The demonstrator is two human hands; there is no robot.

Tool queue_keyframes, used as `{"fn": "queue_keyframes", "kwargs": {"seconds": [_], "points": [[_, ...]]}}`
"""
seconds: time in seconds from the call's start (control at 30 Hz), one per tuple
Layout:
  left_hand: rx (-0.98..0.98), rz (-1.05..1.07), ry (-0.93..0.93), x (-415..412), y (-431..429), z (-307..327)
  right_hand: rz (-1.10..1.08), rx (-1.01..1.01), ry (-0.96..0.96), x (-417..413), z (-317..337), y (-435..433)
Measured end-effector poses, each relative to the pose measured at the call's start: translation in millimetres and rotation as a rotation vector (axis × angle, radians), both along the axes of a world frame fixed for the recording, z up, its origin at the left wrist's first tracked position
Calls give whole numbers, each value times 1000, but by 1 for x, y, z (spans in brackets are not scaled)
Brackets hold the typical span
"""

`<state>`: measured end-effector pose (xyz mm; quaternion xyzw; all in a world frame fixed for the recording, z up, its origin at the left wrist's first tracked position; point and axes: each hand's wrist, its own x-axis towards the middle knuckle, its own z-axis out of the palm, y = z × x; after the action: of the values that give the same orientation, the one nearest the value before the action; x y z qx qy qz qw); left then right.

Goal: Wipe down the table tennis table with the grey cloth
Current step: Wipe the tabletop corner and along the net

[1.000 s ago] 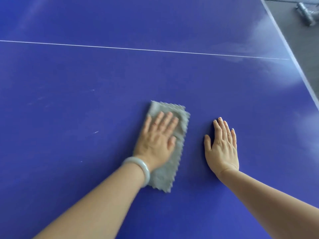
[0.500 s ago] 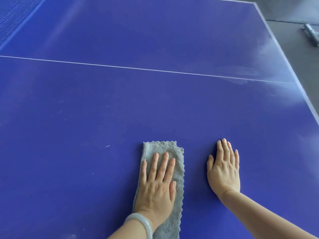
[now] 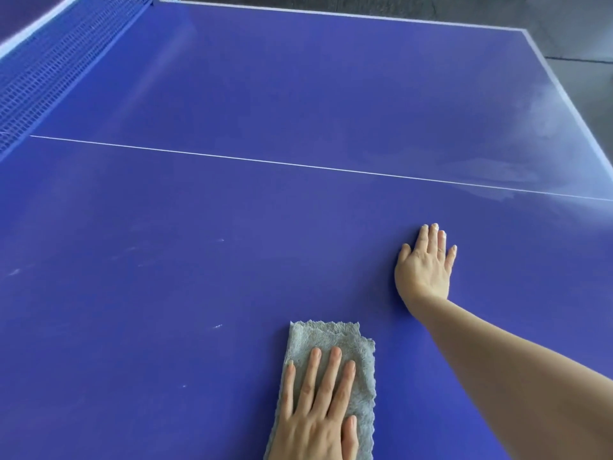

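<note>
While the grey cloth (image 3: 326, 338) lies folded into a narrow pad on the near part of the table tennis table (image 3: 298, 227), the left hand (image 3: 318, 410) presses it flat, fingers straight and slightly spread. The right hand (image 3: 424, 265) rests bare on the blue top, off to the right and farther out, fingers straight and close together, holding nothing. To wipe well, I judge the pressing palm should bear even weight through long, overlapping strokes, carrying the cloth over the pale scuffs (image 3: 217, 327) just to its left, then out past the white centre line (image 3: 265, 162) toward the hazy patch (image 3: 537, 127) by the right edge. The net (image 3: 49, 68) stands far left.
</note>
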<state>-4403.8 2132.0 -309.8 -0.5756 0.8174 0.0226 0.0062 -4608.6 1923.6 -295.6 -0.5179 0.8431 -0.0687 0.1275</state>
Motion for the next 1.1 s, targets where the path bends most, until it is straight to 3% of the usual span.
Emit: {"fn": "queue_keyframes", "kwargs": {"seconds": [0.17,0.27,0.4,0.5,0.57,0.63,0.77,0.93,1.1], "points": [[-15,-74,75,-11,-26,-2,-5,5,54,0,-11,-3],[104,-155,147,-34,-88,8,3,-3,38,-5,-12,-5],[75,-182,93,-43,-194,10,0,-27,30,-6,-13,-3],[64,20,36,-14,-242,4,4,-14,51,-6,-14,-4],[43,217,50,1,-244,2,4,0,65,-4,-14,-3],[12,286,18,-13,-228,4,8,4,77,-4,-16,-4],[47,-38,91,-71,-216,7,14,-5,71,-6,-17,-4],[54,-260,-2,-76,-308,8,46,-35,48,-10,-19,-3],[48,71,79,-37,-359,5,39,-41,52,-10,-21,-4]]}}
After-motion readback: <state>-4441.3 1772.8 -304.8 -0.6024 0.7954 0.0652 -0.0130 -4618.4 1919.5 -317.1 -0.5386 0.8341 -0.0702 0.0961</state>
